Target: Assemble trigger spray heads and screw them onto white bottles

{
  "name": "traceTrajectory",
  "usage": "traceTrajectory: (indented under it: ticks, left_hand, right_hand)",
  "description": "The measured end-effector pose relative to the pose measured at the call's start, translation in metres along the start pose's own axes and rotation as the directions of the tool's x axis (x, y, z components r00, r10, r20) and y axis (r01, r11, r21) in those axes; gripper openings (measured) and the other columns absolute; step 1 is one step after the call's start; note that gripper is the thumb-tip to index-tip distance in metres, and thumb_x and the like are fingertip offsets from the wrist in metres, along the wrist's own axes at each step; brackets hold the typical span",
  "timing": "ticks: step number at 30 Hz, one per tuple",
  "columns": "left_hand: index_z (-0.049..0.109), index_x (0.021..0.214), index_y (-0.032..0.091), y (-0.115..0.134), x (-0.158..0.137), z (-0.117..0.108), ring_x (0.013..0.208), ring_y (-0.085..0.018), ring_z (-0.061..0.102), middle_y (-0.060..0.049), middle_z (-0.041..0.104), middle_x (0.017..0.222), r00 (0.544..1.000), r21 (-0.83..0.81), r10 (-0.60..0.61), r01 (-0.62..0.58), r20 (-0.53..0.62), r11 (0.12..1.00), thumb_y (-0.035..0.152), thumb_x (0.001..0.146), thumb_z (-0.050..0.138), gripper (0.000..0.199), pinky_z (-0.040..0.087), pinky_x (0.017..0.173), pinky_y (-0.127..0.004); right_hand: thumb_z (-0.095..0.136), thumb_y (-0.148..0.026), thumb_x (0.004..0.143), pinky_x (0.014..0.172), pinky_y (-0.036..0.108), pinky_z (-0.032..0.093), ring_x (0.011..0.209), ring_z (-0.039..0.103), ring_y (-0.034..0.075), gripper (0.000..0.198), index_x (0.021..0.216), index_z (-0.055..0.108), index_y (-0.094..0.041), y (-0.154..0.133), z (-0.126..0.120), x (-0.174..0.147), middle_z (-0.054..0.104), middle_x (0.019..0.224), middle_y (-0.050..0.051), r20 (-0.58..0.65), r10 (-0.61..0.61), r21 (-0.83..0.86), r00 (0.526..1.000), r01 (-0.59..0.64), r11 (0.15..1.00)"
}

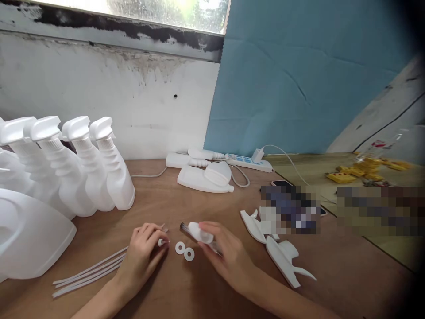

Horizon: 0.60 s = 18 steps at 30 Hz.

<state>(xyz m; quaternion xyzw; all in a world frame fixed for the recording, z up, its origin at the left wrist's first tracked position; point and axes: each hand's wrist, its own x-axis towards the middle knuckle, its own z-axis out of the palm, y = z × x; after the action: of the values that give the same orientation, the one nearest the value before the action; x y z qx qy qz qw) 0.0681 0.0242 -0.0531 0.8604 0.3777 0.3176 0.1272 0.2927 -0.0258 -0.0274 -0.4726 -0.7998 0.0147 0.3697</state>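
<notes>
My left hand (144,250) is closed in a pinch on a small white plastic part (161,242), mostly hidden by the fingers. My right hand (229,252) grips a rounded white plastic piece (199,232). A pen-like stick with a dark tip (183,227) runs beneath that piece and under the fingers; whether it is held too is unclear. Between the hands lie two flat white washers (180,247), side by side on the table. Several thin white tubes (89,272) extend leftward from beside my left hand.
White trigger spray bottles (113,177) stand at the left, with another bottle (29,235) lying in front. White sprayer shells (282,261) lie right. Behind are empty-looking bottles (202,178) and a power strip (249,162) with a cable. Yellow items (358,168) sit far right.
</notes>
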Motion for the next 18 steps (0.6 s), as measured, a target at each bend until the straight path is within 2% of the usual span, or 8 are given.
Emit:
traceTrajectory:
  ticks: [3,6,9,11,16,18]
  left_hand:
    - [0.053,0.083,0.018,0.002,-0.004,-0.007,0.063,-0.012,0.050,0.000,0.051,0.069,0.988,-0.179,0.015,-0.043,-0.156,0.983,0.012,0.082,0.049,0.008,0.041,0.059,-0.023]
    - [0.053,0.092,0.019,0.006,-0.009,-0.012,0.067,-0.011,0.052,-0.001,0.051,0.075,0.955,-0.307,0.063,-0.155,-0.288,0.939,0.005,0.080,0.049,0.018,0.045,0.058,-0.020]
    - [0.053,0.094,0.018,0.013,-0.009,-0.015,0.074,-0.012,0.055,-0.004,0.055,0.081,0.941,-0.328,0.206,-0.290,-0.267,0.899,0.003,0.080,0.048,0.021,0.048,0.061,-0.021]
    - [0.054,0.092,0.017,0.017,-0.005,-0.017,0.075,-0.013,0.056,-0.005,0.058,0.080,0.933,-0.313,0.264,-0.334,-0.246,0.889,0.004,0.081,0.047,0.019,0.049,0.063,-0.022]
    - [0.057,0.089,0.017,0.018,0.000,-0.017,0.077,-0.016,0.057,-0.005,0.059,0.075,0.913,-0.259,0.333,-0.389,-0.235,0.884,0.007,0.079,0.051,0.015,0.050,0.072,-0.029]
    - [0.058,0.087,0.017,0.015,-0.001,-0.015,0.077,-0.016,0.055,-0.005,0.057,0.077,0.927,-0.214,0.307,-0.351,-0.215,0.912,0.006,0.078,0.053,0.015,0.049,0.070,-0.029]
  right_hand:
    - [0.049,-0.013,0.078,0.081,0.030,0.051,0.094,0.060,0.017,0.040,0.116,0.037,-0.020,-0.020,0.023,0.005,0.061,0.103,0.008,0.000,0.015,0.147,1.000,-0.015,0.989]
    - [0.052,-0.014,0.073,0.082,0.030,0.050,0.095,0.060,0.018,0.048,0.118,0.035,-0.018,-0.033,0.042,0.007,0.060,0.106,0.009,-0.032,-0.031,0.223,0.999,0.037,0.974]
    - [0.053,-0.014,0.071,0.078,0.029,0.050,0.090,0.061,0.018,0.047,0.116,0.038,-0.018,-0.037,0.051,0.007,0.061,0.101,0.008,-0.055,-0.106,0.288,0.993,0.117,0.950]
    - [0.053,-0.015,0.074,0.078,0.028,0.050,0.089,0.061,0.017,0.042,0.114,0.040,-0.018,-0.036,0.052,0.008,0.063,0.098,0.007,-0.052,-0.119,0.337,0.992,0.129,0.932]
    - [0.052,-0.019,0.081,0.088,0.027,0.047,0.104,0.057,0.016,0.021,0.102,0.048,-0.018,-0.031,0.046,0.012,0.063,0.107,0.008,0.021,-0.094,0.405,0.995,0.078,0.911]
    - [0.052,-0.020,0.082,0.089,0.026,0.046,0.106,0.057,0.016,0.017,0.099,0.051,-0.017,-0.031,0.044,0.013,0.063,0.108,0.009,0.054,-0.068,0.417,0.996,0.039,0.908]
